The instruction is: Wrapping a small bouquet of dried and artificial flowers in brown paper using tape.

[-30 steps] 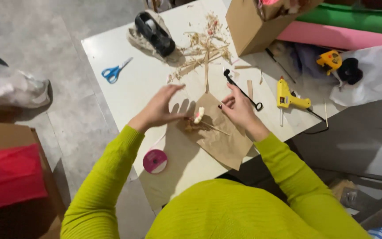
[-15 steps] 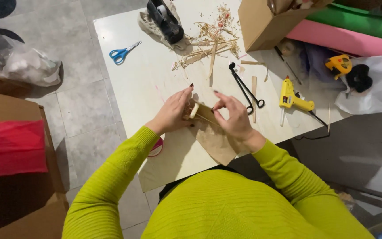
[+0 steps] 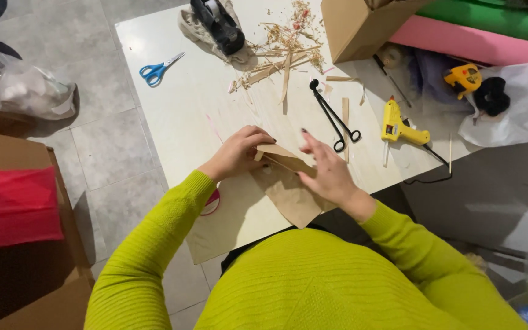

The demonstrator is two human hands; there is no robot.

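Observation:
A brown paper piece [image 3: 288,186] lies on the pale wooden board [image 3: 197,116] in front of me, its top edge folded up. My left hand [image 3: 239,151] pinches that folded top corner, where a thin wooden stick runs along the fold. My right hand [image 3: 325,168] rests flat on the paper's right side, fingers spread, pressing it down. Both arms wear lime-green sleeves.
Blue scissors [image 3: 159,68] lie far left on the board. Black scissors [image 3: 335,116], a yellow glue gun [image 3: 401,127], wood shavings [image 3: 282,46], a tape dispenser [image 3: 218,24] and a cardboard box [image 3: 362,24] sit beyond. A pink tape roll [image 3: 212,201] peeks out under my left forearm.
My hands and the paper have come down onto the board. The right hand went from pinching the paper's edge to lying flat on it.

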